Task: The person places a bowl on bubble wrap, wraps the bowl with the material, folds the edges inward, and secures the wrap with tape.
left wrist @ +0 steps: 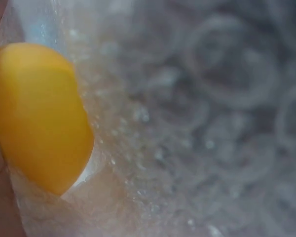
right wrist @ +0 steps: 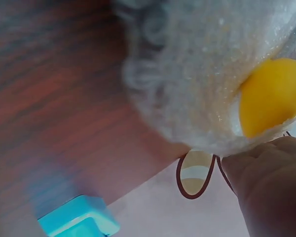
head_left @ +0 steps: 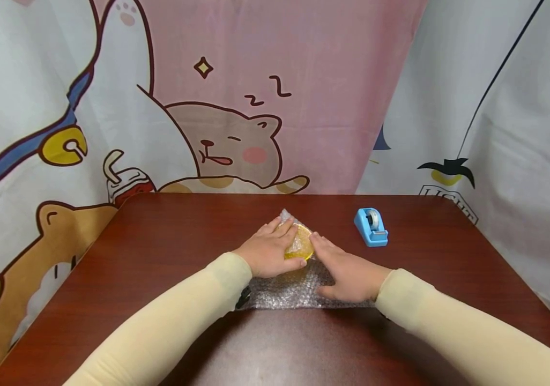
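Note:
A sheet of bubble wrap (head_left: 284, 292) lies on the table, with a corner folded up over a round, smooth yellow object (head_left: 310, 249). In the left wrist view the yellow object (left wrist: 42, 118) bulges out beside the clear wrap, and in the right wrist view the yellow object (right wrist: 271, 98) shows between folds of it. My left hand (head_left: 270, 249) lies over the folded wrap, fingers extended forward and thumb stretched along the near side. Fingertips of my right hand (head_left: 349, 268) touch the object's right edge, its fingers straight and thumb spread over the sheet.
A light blue tape dispenser (head_left: 371, 228) with a roll in it stands on the dark red-brown table (head_left: 183, 230), right of the hands. Behind the table hangs a cartoon-printed cloth (head_left: 328, 107). A small dark item (head_left: 243, 297) pokes out by the left sleeve.

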The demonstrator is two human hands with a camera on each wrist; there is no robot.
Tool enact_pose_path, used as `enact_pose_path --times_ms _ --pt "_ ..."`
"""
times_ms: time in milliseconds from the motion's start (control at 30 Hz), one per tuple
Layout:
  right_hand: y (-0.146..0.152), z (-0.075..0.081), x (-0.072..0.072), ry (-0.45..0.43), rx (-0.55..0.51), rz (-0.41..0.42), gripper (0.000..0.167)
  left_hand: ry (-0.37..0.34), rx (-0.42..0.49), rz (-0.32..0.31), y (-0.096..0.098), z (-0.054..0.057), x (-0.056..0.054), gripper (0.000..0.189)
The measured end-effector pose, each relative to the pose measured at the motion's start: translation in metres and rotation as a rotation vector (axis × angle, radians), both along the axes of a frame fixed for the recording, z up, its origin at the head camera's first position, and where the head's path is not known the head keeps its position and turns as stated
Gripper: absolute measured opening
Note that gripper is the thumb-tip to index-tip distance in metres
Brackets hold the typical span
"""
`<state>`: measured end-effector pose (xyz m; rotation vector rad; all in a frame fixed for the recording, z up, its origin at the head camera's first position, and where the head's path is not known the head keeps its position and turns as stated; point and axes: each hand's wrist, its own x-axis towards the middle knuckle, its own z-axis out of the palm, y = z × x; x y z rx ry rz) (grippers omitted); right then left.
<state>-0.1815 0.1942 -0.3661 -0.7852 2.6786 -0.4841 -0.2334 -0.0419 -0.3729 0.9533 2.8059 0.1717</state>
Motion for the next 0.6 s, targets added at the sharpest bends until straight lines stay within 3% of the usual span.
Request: enact_pose_path --times_ms 300,600 --pt "0.018 0.002 0.014 0.023 0.01 0.03 0.108 0.013 -0.005 0.001 0.001 0.001 0.0 0.093" --pt "0.033 0.006 0.017 -0.063 0.078 0.034 0.108 0.019 -0.028 0.006 0.001 0.001 0.001 0.093"
